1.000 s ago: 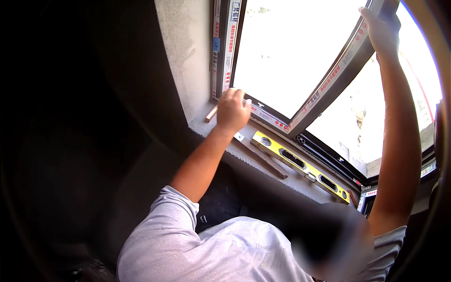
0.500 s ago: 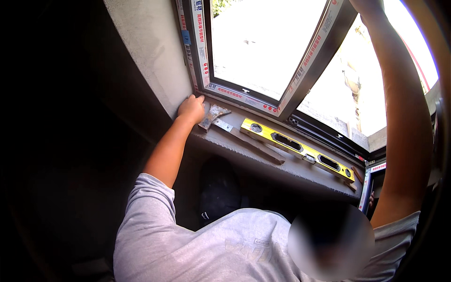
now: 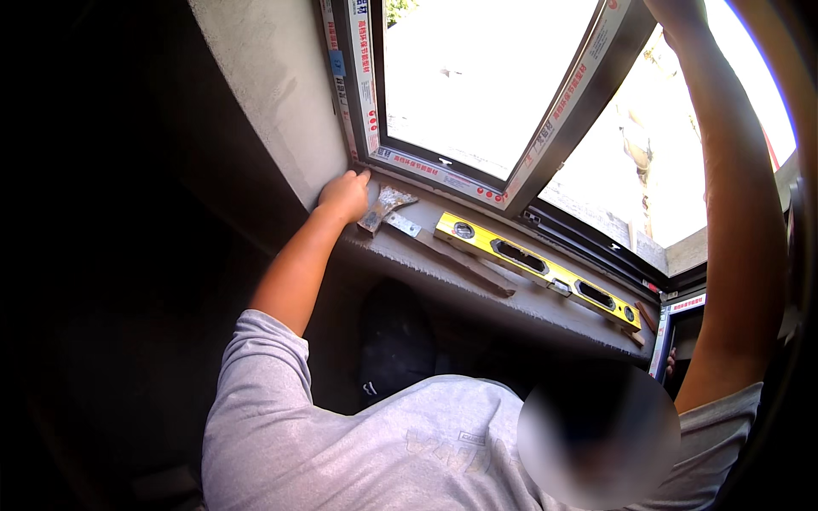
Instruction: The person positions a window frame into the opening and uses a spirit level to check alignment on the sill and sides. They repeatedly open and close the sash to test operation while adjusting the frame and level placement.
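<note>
My left hand is closed at the lower left corner of the dark window frame, its fingertips against the gap between frame and sill. Whatever it pinches, if anything, is hidden. Just right of it lies a hatchet with a worn metal head and wooden handle. Raised high on the right, my right hand is cut off by the top edge beside the upright of the frame, and its fingers do not show. A yellow spirit level rests along the sill, right of the hatchet.
The rough concrete sill runs beneath the window, next to a plastered wall. An open sash stands at the right, with someone's fingers showing beside it. Small wood pieces lie by the level's right end.
Very little differs. My left hand has shifted slightly left, and my right arm has moved a touch to the right. The hatchet and level lie as before.
</note>
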A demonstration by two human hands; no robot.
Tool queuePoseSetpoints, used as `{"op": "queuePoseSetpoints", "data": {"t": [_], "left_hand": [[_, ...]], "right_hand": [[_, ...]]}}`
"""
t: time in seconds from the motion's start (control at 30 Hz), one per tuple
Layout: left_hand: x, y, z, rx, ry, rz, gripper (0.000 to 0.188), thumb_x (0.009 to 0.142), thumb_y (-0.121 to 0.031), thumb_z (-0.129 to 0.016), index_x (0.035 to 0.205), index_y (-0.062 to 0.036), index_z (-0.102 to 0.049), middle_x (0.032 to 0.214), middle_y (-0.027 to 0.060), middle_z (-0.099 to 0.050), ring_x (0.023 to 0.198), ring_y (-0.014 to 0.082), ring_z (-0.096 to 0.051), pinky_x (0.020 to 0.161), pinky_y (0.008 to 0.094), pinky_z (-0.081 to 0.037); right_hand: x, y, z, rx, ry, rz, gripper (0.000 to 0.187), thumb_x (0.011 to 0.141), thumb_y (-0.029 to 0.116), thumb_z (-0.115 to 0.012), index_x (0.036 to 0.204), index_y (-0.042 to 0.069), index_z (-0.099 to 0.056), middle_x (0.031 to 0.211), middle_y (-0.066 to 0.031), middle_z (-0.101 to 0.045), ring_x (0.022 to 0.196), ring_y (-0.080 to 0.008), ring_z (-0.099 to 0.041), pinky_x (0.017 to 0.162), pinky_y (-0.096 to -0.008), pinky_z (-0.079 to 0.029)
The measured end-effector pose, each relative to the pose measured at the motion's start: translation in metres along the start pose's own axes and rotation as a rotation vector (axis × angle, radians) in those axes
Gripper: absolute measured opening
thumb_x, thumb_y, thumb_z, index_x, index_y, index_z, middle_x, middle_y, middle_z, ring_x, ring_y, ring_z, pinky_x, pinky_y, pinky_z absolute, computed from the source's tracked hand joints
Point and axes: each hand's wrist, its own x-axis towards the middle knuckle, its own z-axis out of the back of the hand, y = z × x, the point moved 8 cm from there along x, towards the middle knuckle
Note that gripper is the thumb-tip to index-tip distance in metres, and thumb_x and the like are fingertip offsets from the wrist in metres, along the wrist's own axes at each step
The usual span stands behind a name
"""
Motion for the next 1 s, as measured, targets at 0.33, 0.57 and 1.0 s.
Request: {"op": "queuePoseSetpoints", "data": {"t": [0.33,0.57,1.0], "left_hand": [[0.002,-0.006,0.003,0.021,0.057,0.001,0.047,0.109,-0.024,-0.051,0.154,-0.0123,-0.058,0.131,0.0174,-0.069,0.118,0.039,-0.069,0.101,0.0507,-0.056],[0.0,-0.002,0.004,0.025,0.064,-0.009,0.056,0.101,-0.014,-0.053,0.156,-0.0084,-0.056,0.134,0.02,-0.069,0.12,0.0395,-0.07,0.102,0.0487,-0.057],[-0.016,0.004,0.014,-0.111,-0.116,0.044,0.044,0.102,-0.023,-0.067,0.143,-0.008,-0.062,0.12,0.0244,-0.069,0.114,0.0456,-0.068,0.099,0.0538,-0.056]], "right_hand": [[-0.012,0.071,-0.002,0.052,0.042,-0.056,0.015,0.1,0.006,-0.054,0.111,0.0,-0.061,0.089,-0.0139,-0.067,0.092,-0.0269,-0.072,0.08,-0.0455,-0.058],[-0.041,0.121,0.007,0.094,0.034,0.022,0.013,0.098,0.004,-0.054,0.108,0.001,-0.061,0.084,-0.0118,-0.066,0.086,-0.0248,-0.071,0.075,-0.0437,-0.059],[-0.045,0.119,0.015,0.212,0.03,0.15,0.01,0.095,0.001,-0.057,0.104,0.002,-0.062,0.084,-0.0104,-0.065,0.078,-0.0223,-0.069,0.067,-0.041,-0.059]]}}
